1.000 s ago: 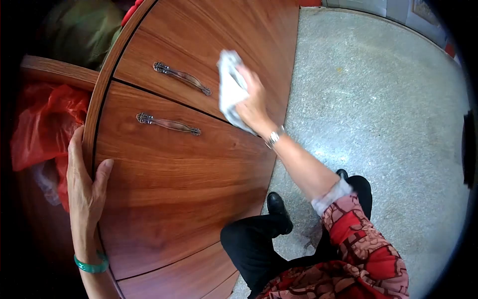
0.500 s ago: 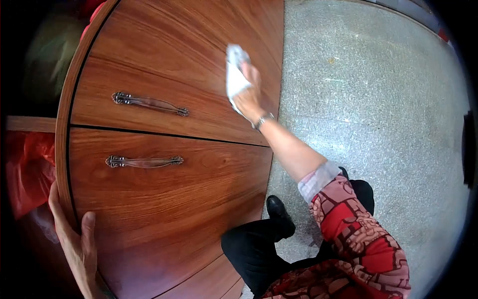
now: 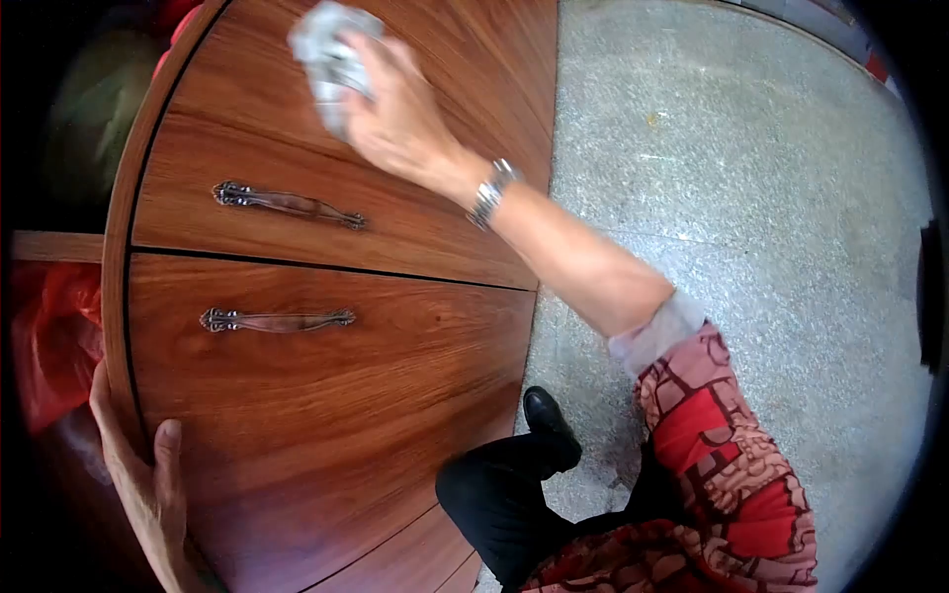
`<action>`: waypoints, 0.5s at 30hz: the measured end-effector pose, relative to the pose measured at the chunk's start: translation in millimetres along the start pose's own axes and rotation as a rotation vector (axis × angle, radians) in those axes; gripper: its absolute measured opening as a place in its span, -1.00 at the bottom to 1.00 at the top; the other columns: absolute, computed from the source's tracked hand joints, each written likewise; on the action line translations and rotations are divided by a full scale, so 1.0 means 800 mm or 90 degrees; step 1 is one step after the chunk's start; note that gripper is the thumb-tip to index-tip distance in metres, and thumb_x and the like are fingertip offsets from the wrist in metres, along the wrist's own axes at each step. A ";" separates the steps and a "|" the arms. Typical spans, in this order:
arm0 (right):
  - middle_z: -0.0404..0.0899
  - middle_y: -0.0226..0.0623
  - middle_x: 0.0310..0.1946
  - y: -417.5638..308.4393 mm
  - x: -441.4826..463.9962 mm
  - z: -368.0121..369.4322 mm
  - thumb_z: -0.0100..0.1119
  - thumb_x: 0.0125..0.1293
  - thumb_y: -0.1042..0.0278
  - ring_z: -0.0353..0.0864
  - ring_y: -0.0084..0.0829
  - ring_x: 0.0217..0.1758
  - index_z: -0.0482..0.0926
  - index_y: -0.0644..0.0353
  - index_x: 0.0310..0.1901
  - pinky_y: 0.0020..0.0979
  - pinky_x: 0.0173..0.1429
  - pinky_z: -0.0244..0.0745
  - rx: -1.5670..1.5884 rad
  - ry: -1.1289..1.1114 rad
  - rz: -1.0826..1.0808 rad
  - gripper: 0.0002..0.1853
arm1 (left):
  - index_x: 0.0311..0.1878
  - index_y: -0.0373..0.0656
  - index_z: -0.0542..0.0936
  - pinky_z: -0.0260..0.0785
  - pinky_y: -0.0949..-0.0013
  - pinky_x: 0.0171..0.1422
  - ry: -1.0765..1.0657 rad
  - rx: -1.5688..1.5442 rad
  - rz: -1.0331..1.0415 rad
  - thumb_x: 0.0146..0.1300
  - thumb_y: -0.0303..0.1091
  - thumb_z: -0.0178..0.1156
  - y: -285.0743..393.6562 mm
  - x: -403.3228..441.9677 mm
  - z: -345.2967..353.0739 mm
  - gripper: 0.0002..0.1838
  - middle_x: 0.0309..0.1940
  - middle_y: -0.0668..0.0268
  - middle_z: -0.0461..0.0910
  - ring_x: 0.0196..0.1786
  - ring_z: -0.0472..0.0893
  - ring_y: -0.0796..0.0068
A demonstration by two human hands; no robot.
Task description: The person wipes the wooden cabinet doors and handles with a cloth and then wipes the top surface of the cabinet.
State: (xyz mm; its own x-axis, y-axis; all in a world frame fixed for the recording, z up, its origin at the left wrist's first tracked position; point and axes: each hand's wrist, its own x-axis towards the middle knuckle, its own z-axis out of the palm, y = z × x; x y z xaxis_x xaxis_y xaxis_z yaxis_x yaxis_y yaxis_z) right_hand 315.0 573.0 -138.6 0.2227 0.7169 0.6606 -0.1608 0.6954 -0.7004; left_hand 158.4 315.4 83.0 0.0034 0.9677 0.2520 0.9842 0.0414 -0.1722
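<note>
A crumpled whitish cloth [image 3: 334, 61] is pressed to the upper wooden cabinet door [image 3: 425, 119], and my right hand [image 3: 400, 114] is closed on it, slightly blurred. A metal watch circles that wrist. At lower left, my left hand [image 3: 148, 474] grips the cabinet's edge [image 3: 119, 326], its thumb on the front side and its fingers along the outer side, partly hidden. Two ornate metal handles sit on the doors: an upper handle [image 3: 290, 205] below the cloth and a lower handle [image 3: 279, 320] past the dark gap between the doors.
Left of the cabinet edge, a red plastic bag [image 3: 59, 341] lies on a dark shelf under a wooden board [image 3: 57, 246]. Speckled grey floor [image 3: 732, 198] spreads to the right. My bent leg [image 3: 504, 494] and black shoe [image 3: 550, 425] are close to the cabinet's base.
My right hand has swept the cloth left and upward across the upper door, toward the cabinet's edge. My left hand keeps its place on the edge; the view has shifted slightly.
</note>
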 end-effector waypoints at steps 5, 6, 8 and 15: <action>0.39 0.00 -0.05 0.024 0.096 0.004 0.11 0.15 0.17 0.42 -0.23 -0.11 0.26 0.23 0.16 -0.28 0.05 0.40 -0.490 0.244 -0.559 -0.43 | 0.45 -0.15 0.08 0.02 0.03 0.47 -0.008 0.031 -0.055 0.32 -0.20 0.09 0.006 -0.001 0.002 -0.31 0.41 0.06 0.13 0.44 0.13 0.03; 0.44 -0.01 -0.15 0.022 0.097 -0.013 0.04 0.23 0.12 0.45 -0.19 -0.18 0.32 0.26 0.10 -0.23 0.04 0.40 -0.447 0.104 -0.373 -0.51 | 0.44 -0.14 0.08 0.01 0.02 0.46 0.008 -0.010 -0.072 0.32 -0.11 0.10 0.011 -0.003 0.006 -0.28 0.40 0.05 0.14 0.43 0.14 0.02; 0.51 -0.02 -0.31 0.048 0.082 -0.032 -0.10 0.36 0.01 0.52 -0.13 -0.26 0.43 0.31 0.00 -0.15 0.01 0.41 0.027 0.009 0.026 -0.54 | 0.45 -0.14 0.07 0.02 0.05 0.45 0.001 -0.024 -0.072 0.33 -0.10 0.08 0.005 0.000 0.006 -0.29 0.42 0.04 0.08 0.43 0.13 0.05; 0.51 -0.14 0.03 0.284 -0.228 -0.075 -0.02 0.33 0.30 0.50 -0.23 0.06 0.35 0.18 0.22 -0.21 0.16 0.39 -0.038 0.173 0.376 -0.57 | 0.46 -0.10 0.07 -0.05 0.09 0.49 0.009 0.003 -0.060 0.38 -0.24 0.03 -0.002 -0.003 0.005 -0.36 0.44 0.11 0.05 0.46 0.08 0.11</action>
State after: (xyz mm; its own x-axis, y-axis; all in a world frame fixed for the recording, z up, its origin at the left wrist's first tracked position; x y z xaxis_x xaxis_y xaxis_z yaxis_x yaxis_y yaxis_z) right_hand 295.3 597.4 -434.3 0.3495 0.9340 0.0738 -0.2785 0.1788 -0.9437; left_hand 155.7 314.2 79.0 -0.0866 0.9559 0.2805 0.9794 0.1333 -0.1518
